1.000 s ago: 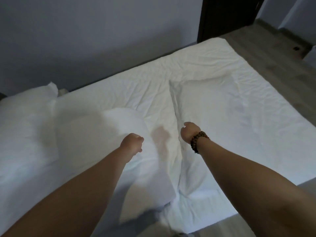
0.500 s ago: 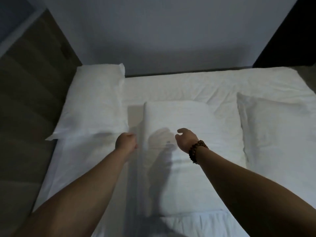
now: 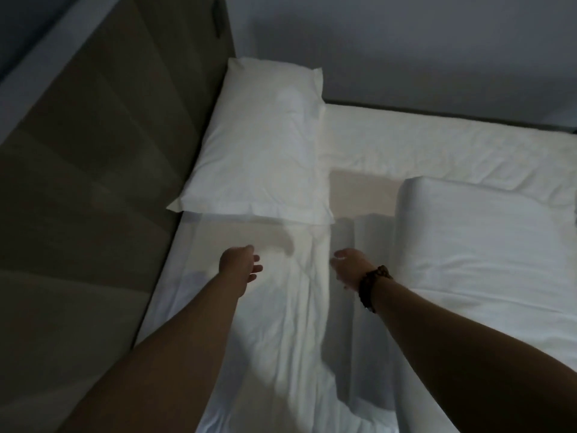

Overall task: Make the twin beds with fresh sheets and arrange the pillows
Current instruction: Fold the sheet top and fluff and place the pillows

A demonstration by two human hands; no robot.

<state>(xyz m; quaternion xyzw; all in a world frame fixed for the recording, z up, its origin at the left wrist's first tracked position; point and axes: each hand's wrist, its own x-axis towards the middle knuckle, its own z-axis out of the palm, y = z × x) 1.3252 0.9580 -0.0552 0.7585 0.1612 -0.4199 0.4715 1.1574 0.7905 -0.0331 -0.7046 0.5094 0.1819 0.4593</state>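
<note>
both hands reach out over the white sheet (image 3: pixel 290 323) and hold nothing. the left hand (image 3: pixel 239 265) has its fingers loose and a little spread. the right hand (image 3: pixel 349 267), the one with the bead bracelet (image 3: pixel 373 285), has soft, half-bent fingers with nothing in them. the far pillow (image 3: pixel 265 135) lies just past the left hand, not touching it, at the end of the bed by the wall (image 3: pixel 406 42). the side pillow (image 3: pixel 484 232) lies out beyond the right hand, near it but apart. the sheet under both hands is lumpy with folds. i think the sheet is on and it is pillow time. next, the hands likely need to flatten the folds, or go to the side pillow, hold it by two edges and lay it neatly by the far pillow.
</note>
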